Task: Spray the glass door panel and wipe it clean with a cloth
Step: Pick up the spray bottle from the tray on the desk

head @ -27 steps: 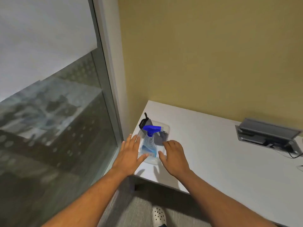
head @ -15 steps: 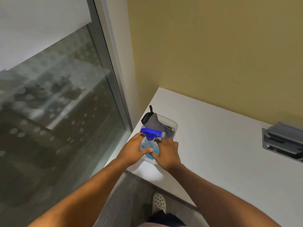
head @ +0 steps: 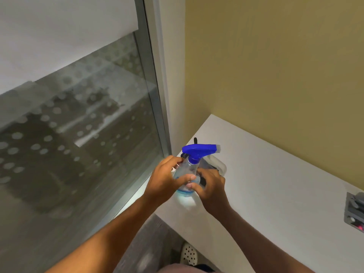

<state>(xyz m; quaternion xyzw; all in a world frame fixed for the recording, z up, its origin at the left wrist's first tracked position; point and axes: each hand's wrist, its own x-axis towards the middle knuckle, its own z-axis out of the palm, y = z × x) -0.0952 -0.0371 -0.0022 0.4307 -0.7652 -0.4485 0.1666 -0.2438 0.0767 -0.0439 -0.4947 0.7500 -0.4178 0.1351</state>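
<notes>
A clear spray bottle with a blue trigger head is upright, lifted above the white desk's near-left corner. My left hand wraps its body from the left and my right hand grips it from the right. Just behind the bottle sits a clear plastic tub with a grey cloth in it, mostly hidden by the bottle and my right hand. The glass door panel fills the left side, with a frosted band on top and a dot pattern lower down.
The white desk runs right along a yellow wall. A grey cable socket box is set into the desk at the far right. The door's metal frame stands beside the desk corner. My shoe shows on the grey floor below.
Both hands closed around the spray bottle and lifted it upright out of the tub; it now stands higher in view. The camera has tilted closer to the desk corner.
</notes>
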